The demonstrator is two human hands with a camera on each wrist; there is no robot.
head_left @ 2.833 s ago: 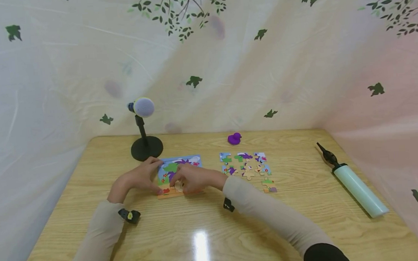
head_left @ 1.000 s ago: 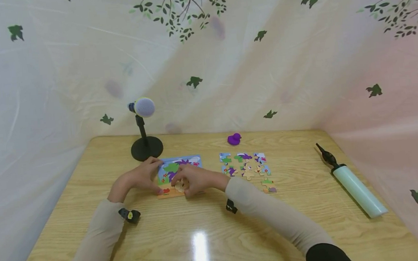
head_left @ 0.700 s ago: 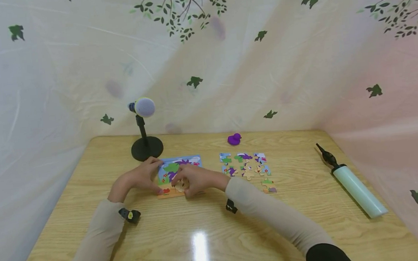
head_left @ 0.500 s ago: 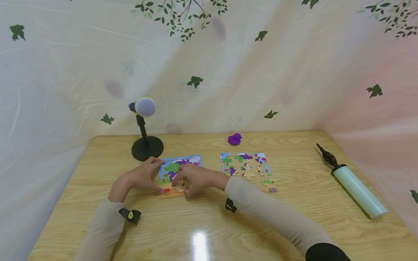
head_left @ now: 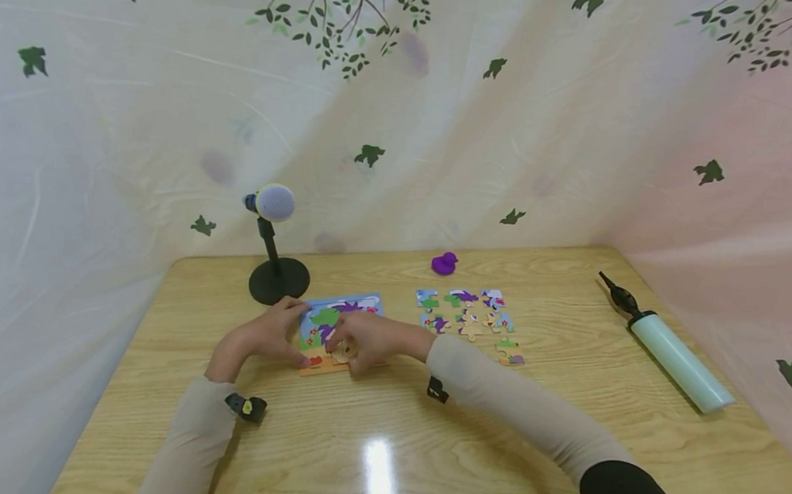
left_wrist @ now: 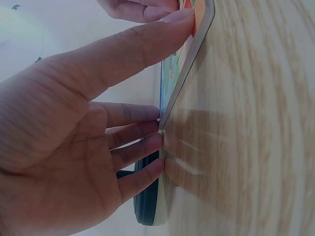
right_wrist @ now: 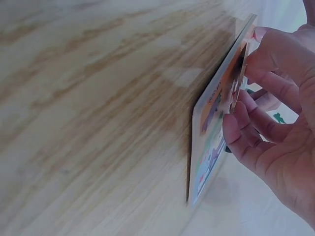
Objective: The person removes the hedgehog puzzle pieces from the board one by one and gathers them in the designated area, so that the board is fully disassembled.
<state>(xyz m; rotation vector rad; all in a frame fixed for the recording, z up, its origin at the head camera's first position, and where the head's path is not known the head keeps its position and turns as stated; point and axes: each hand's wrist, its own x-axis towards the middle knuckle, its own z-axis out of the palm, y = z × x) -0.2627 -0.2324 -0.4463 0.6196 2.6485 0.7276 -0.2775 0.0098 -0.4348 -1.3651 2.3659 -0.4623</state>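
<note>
A flat picture puzzle board (head_left: pixel 340 300) lies on the table in front of me, showing a purple, green and orange cartoon scene. My left hand (head_left: pixel 273 336) rests at its left side, thumb against the lower left corner and nearly straight fingers by the upper left corner. Over the board's lower middle, my right hand (head_left: pixel 371 340) pinches a puzzle piece (right_wrist: pixel 239 78) between thumb and fingers. That piece looks slightly tilted against the board in the right wrist view; my fingers cover part of it. Several loose puzzle pieces (head_left: pixel 470 324) lie in rows to the right.
A black-based stand with a round pale head (head_left: pixel 275 203) rises behind my left hand. Beyond the loose pieces sits a purple toy duck (head_left: pixel 445 264). A pale green hand pump (head_left: pixel 682 362) with a black nozzle lies near the table's right edge. Patterned cloth hangs behind the table.
Since the oldest frame, my right hand has shifted very slightly right over the board, and the piece under its fingers has turned a little. My left hand and the loose pieces look unmoved.
</note>
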